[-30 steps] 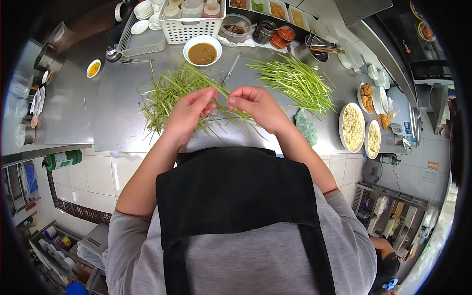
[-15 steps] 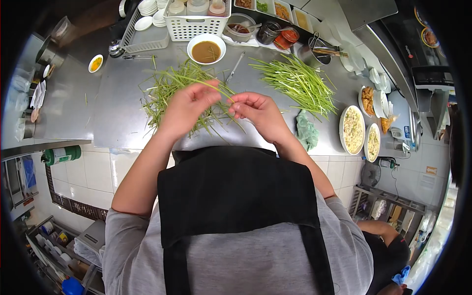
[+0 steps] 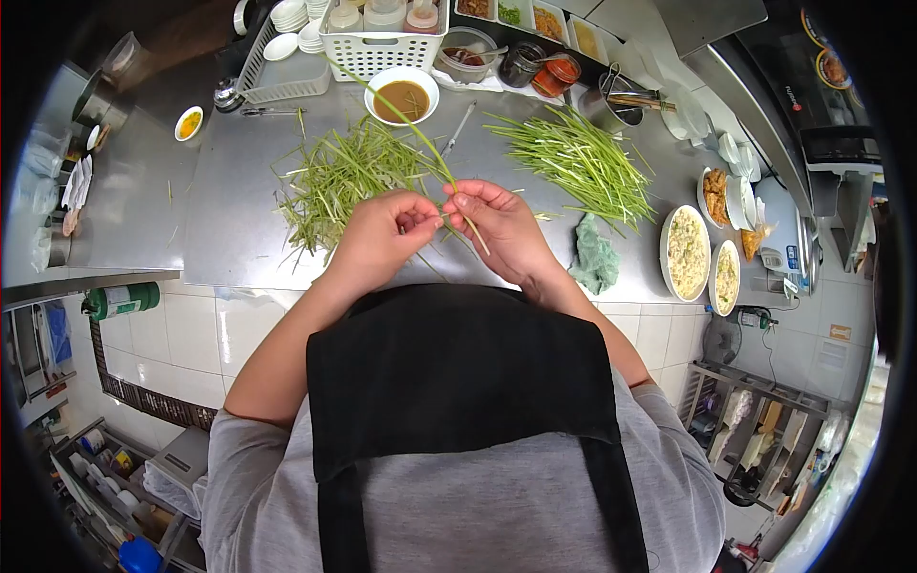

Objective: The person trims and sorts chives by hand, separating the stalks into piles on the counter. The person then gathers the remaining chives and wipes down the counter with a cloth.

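Observation:
My right hand (image 3: 506, 227) pinches a long thin green stalk (image 3: 411, 122) between thumb and fingers. The stalk slants up to the left past the bowl of brown liquid, and its lower end sticks out below my fingers. Close beside it, my left hand (image 3: 380, 239) has thumb and fingertips pressed together; whatever is between them is too small to make out. Under and beyond my left hand lies a loose, tangled heap of green trimmings (image 3: 334, 181). A neater bundle of green stalks (image 3: 578, 167) lies to the right of my hands.
The bowl of brown liquid (image 3: 432, 100) stands at the back, near a white basket (image 3: 382, 59) of bottles. A pen-like tool (image 3: 460, 127) lies between the heaps. A crumpled green cloth (image 3: 594, 253) and bowls of food (image 3: 666, 250) are at right. A small yellow-filled dish (image 3: 179, 124) sits left.
My left hand has come down towards my body from the stalk. The stalk, in my right hand, has swung to point further up and away. A person at lower right has left the view.

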`<state>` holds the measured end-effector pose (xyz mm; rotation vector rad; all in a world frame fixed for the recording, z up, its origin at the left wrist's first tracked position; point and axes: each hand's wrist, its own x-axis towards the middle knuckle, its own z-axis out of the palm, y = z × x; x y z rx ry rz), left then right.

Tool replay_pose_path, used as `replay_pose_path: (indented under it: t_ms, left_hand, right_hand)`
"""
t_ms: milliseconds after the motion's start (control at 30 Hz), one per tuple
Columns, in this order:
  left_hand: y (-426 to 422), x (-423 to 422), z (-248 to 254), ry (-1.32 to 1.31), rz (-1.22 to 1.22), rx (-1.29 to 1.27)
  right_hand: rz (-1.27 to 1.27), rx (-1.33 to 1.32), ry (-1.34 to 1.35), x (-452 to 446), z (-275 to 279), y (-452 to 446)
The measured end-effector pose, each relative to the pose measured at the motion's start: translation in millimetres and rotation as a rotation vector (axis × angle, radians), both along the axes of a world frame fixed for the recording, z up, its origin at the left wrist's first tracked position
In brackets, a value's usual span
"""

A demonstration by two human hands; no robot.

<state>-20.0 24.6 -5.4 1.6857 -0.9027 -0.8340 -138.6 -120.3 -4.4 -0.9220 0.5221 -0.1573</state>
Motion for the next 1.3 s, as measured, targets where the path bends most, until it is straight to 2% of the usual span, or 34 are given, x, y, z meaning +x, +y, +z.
replay_pose_path:
  t_ms: [33,100,233,300,333,367,433,467,567,600,667,700,767,800,867,900,967,1000,1067,1100,1167,1200,1233,1267,1300]
  left_hand:
    - [-1,1,-7,-0.004,0.0,-0.002]
    - [-2,3,-26,0.395,0.148,-0.215]
    - [5,13,-38,0.383,0.178,-0.187]
    - [9,19,-36,0.029,0.219,-0.039]
    - [13,23,-30,-0.239,0.24,0.045]
    - [14,27,-23,-0.245,0.246,0.043]
    - [16,33,-10,-0.886,0.431,-0.117]
    - [17,38,-1,-0.89,0.433,-0.116]
    - [9,53,32,-1.427,0.333,-0.13]
    - [7,59,37,-1.422,0.33,-0.136]
    - [5,73,41,-1.461,0.09,0.038]
    - [7,77,41,-1.458,0.084,0.021]
    - [10,84,37,-1.343,-0.236,0.221]
    - [10,83,33,-1.34,-0.253,0.205]
    - [12,77,25,-0.783,-0.406,0.127]
    - [14,72,21,-0.778,-0.42,0.123]
    - [16,65,13,0.097,-0.31,-0.087]
    - [14,62,3,0.102,-0.313,-0.084]
    - [12,60,-20,0.285,0.207,-0.295]
    - [12,61,-23,0.29,0.215,-0.287]
    - [12,64,-28,-0.184,0.318,-0.09]
    - [14,63,-31,-0.182,0.321,-0.083]
    - [16,62,-32,-0.465,0.43,-0.017]
    - [18,61,-33,-0.751,0.531,0.051]
    - [21,60,-34,-0.751,0.528,0.055]
  right_hand:
    - [-0.017,0.073,0.002,0,-1,0]
    - [-0.03,0.146,0.0,1,-5,-1]
    - [-0.067,0.178,0.015,-1,-10,-6]
    - [-0.056,0.165,0.016,-2,-13,-6]
    - [-0.062,0.157,0.044,-2,-15,-6]
    - [-0.068,0.149,0.073,-3,-15,-5]
    - [-0.062,0.136,0.084,-4,-14,-4]
    - [-0.042,0.115,0.108,-6,-15,-4]
    - [0.024,0.06,0.135,-12,-27,-5]
    - [0.065,0.023,0.134,-16,-30,-7]
    - [0.064,-0.027,0.15,-22,-32,-7]
    - [0.07,-0.072,0.161,-25,-32,-9]
    - [0.089,-0.141,0.182,-35,-33,-15]
    - [0.128,-0.203,0.201,-40,-34,-18]
    - [0.188,-0.259,0.213,-52,-36,-31]
    - [0.272,-0.317,0.216,-58,-35,-37]
    - [0.271,-0.337,0.228,-67,-24,-47]
    - [0.239,-0.392,0.233,-71,-21,-53]
    - [0.134,-0.529,0.231,-79,-16,-74]
    - [0.059,-0.607,0.227,-84,-12,-91]
    - [-0.088,-0.726,0.204,-88,2,-132]
    - [-0.191,-0.932,0.273,-90,1,-153]
    - [-0.241,-1.268,0.495,-93,0,-175]
    - [-0.28,-1.837,0.665,-97,-4,-192]
    - [-0.279,-1.833,0.667,-96,-7,-186]
